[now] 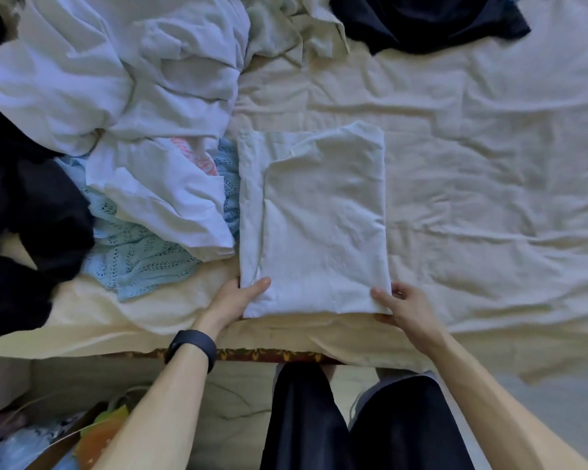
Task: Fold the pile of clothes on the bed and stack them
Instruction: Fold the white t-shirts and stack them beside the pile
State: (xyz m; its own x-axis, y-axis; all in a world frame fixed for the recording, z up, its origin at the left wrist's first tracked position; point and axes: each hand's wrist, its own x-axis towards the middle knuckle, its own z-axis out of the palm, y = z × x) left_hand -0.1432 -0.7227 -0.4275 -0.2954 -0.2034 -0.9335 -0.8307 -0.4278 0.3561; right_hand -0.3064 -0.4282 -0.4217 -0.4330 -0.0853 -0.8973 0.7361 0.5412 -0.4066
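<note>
Folded white cloth garment lying flat on the cream bedsheet, close to the bed's near edge. The left hand, with a black wristband, and the right hand each pinch a near corner, thumb on top and fingers beneath. Just to the left is an unfolded pile: a crumpled white shirt with illegible pink lettering lies over a light-blue eyelet knit.
</note>
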